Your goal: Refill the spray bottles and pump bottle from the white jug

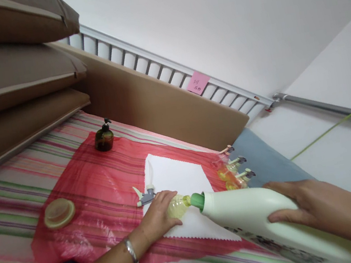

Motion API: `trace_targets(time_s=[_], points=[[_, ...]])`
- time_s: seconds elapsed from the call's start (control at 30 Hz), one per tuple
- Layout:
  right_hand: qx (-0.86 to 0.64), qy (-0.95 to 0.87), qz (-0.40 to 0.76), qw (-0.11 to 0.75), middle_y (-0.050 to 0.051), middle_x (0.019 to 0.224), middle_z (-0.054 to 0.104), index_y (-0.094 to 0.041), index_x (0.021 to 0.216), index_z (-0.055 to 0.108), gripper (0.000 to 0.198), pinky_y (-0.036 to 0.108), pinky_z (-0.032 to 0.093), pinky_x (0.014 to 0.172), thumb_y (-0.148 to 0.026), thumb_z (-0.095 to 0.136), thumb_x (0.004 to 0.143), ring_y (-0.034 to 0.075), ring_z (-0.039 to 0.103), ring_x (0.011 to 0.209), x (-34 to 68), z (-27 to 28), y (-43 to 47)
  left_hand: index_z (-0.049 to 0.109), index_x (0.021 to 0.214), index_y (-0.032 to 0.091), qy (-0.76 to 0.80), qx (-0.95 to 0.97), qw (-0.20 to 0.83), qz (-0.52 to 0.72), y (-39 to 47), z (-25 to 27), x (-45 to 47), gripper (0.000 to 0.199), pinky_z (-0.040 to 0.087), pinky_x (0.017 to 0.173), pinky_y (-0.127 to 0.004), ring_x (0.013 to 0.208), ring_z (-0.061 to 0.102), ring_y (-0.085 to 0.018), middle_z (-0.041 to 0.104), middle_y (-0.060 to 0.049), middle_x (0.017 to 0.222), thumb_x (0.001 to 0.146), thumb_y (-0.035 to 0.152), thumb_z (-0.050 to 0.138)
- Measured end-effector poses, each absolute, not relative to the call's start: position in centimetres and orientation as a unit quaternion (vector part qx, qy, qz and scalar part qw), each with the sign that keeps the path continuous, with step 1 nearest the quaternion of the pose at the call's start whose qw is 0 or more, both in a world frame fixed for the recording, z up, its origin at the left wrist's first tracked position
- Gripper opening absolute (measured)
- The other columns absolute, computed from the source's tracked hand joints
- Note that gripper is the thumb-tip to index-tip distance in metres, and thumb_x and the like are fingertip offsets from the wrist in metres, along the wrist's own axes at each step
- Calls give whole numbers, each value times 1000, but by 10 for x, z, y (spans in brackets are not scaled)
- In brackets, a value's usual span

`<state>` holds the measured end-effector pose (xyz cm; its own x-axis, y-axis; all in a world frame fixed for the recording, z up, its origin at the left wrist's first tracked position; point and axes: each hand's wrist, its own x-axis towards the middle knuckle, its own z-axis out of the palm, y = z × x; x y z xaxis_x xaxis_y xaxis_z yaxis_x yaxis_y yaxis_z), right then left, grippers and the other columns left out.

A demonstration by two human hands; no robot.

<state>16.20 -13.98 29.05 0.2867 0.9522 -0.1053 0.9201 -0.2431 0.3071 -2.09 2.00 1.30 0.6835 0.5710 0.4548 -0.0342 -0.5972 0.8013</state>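
Note:
My left hand (162, 213) is wrapped around a small clear yellowish spray bottle (177, 208), its open neck turned to the right. In my right hand (297, 205) is a large pale green jug (243, 205), tipped on its side. The jug's green spout (197, 200) is right at the small bottle's mouth; whether they touch or liquid flows I cannot tell. A grey spray trigger head (146, 197) lies just left of my left hand. Under the small bottle is a white sheet (179, 171) with zigzag edges.
A red plastic sheet (85, 179) covers part of the striped cloth (1, 203). On it stand a dark pump bottle (104, 138), a round lidded container (59, 212) and several spray bottles (238, 179) at the right. Stacked cushions (12, 74) and a brown board (142, 96) border the surface.

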Motion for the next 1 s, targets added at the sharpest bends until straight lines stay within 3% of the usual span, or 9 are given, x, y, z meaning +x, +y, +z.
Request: trace_targets(time_s=[0.17, 1.0], points=[[802, 568, -39, 181, 1, 96, 70, -35, 110, 57, 51, 36, 50, 72, -67, 47, 72, 27, 64, 84, 166, 291, -142, 38, 127, 21, 183, 811, 422, 362, 19, 8, -19, 82, 33, 102, -48, 119, 43, -28, 49, -12, 125, 56, 24, 80], [809, 556, -46, 185, 3, 96, 70, -32, 105, 60, 52, 38, 49, 71, -68, 49, 70, 29, 64, 84, 158, 294, -136, 43, 118, 21, 184, 803, 430, 369, 20, 8, -19, 73, 37, 99, -46, 114, 48, -28, 53, -10, 117, 55, 28, 80]])
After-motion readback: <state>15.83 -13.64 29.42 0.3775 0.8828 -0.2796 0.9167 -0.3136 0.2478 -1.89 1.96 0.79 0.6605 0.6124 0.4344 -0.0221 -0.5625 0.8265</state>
